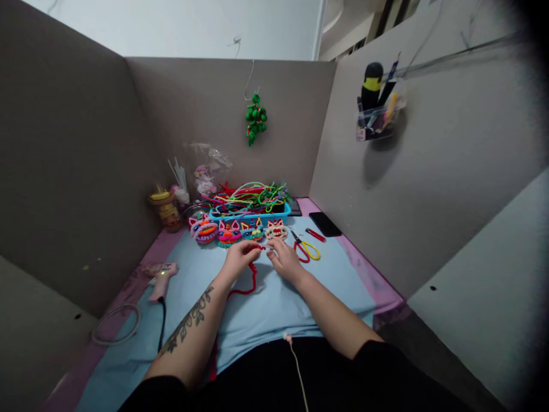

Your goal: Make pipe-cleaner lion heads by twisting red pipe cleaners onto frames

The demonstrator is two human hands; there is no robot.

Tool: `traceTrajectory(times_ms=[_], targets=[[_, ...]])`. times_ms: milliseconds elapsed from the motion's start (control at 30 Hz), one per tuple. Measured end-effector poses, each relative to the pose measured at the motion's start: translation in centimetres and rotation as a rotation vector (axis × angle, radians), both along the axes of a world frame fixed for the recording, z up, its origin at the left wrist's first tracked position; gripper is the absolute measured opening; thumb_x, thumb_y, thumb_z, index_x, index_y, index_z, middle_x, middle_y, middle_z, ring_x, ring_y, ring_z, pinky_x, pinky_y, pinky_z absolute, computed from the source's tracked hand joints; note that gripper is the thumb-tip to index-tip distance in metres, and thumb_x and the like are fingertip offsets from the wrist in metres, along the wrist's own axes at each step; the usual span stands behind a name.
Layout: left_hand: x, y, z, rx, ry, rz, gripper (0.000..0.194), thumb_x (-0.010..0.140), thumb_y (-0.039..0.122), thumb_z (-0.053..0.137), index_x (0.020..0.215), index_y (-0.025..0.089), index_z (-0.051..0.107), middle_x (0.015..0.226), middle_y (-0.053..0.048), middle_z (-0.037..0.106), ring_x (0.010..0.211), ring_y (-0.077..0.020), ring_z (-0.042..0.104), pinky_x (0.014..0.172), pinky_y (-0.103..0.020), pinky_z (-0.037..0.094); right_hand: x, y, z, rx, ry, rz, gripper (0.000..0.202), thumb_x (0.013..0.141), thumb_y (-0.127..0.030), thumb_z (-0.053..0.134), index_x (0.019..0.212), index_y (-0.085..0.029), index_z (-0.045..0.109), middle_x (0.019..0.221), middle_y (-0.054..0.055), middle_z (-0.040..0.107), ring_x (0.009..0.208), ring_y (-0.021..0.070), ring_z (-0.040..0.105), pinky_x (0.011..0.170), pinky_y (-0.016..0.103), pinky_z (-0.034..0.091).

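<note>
My left hand point(241, 258) is closed in a pinch on a red chenille stem point(254, 278). Its fuzzy length curls below the fingers and runs over the cloth towards my lap. My right hand point(283, 258) faces it, finger and thumb pinched close to the stem's short end; a thin, pale bit shows at the fingertips, too small to name. Just beyond both hands stands a row of several colourful chenille animal heads, among them a pink and orange one point(229, 233) and a cream one point(275, 230). Scissors point(307, 249) with red and yellow handles lie beside my right hand.
Behind the heads is a blue basket point(249, 218) heaped with chenille stems. A pink glue gun point(162, 280) with its cord lies at left, near a pot point(166, 213). At right are a red cutter point(315, 234) and a phone point(325, 224). Grey partitions point(223, 114) enclose the table.
</note>
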State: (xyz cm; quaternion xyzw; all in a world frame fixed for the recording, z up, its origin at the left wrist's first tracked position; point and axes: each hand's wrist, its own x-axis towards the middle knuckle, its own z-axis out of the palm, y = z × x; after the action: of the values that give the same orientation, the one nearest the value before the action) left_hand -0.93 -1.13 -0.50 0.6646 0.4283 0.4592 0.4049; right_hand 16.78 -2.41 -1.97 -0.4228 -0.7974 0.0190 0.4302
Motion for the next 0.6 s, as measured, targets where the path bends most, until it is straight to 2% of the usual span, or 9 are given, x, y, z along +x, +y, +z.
traceTrajectory(times_ms=[167,333,600], targets=[[-0.38,-0.23,0.87,0.179,0.054,0.113,0.022,0.072,0.032,0.062,0.085,0.015,0.068,0.078,-0.005,0.069,0.069,-0.0152,0.061,0.066,-0.026,0.048,0.26,-0.37,0.62,0.048,-0.096,-0.137,0.019,0.088,-0.023,0.043,0.084,-0.02,0.061,0.082,0.005,0.062,0.081,0.0184,0.055,0.07,0.026,0.039],[-0.42,-0.43,1.09,0.197,0.074,0.109,0.021,0.073,0.031,0.061,0.085,0.015,0.068,0.08,-0.005,0.069,0.072,-0.0158,0.062,0.067,-0.026,0.048,0.41,-0.31,0.49,0.069,-0.16,-0.199,0.017,0.086,-0.023,0.047,0.084,-0.021,0.065,0.079,0.004,0.064,0.079,0.0185,0.054,0.066,0.027,0.038],[-0.54,-0.18,0.67,0.161,0.086,0.066,0.022,0.072,0.03,0.063,0.087,0.015,0.07,0.082,-0.006,0.071,0.073,-0.0171,0.064,0.068,-0.027,0.049,0.83,0.06,0.28,0.165,-0.198,-0.193,0.018,0.083,-0.023,0.055,0.096,-0.025,0.068,0.08,0.005,0.063,0.083,0.0205,0.053,0.072,0.031,0.039]])
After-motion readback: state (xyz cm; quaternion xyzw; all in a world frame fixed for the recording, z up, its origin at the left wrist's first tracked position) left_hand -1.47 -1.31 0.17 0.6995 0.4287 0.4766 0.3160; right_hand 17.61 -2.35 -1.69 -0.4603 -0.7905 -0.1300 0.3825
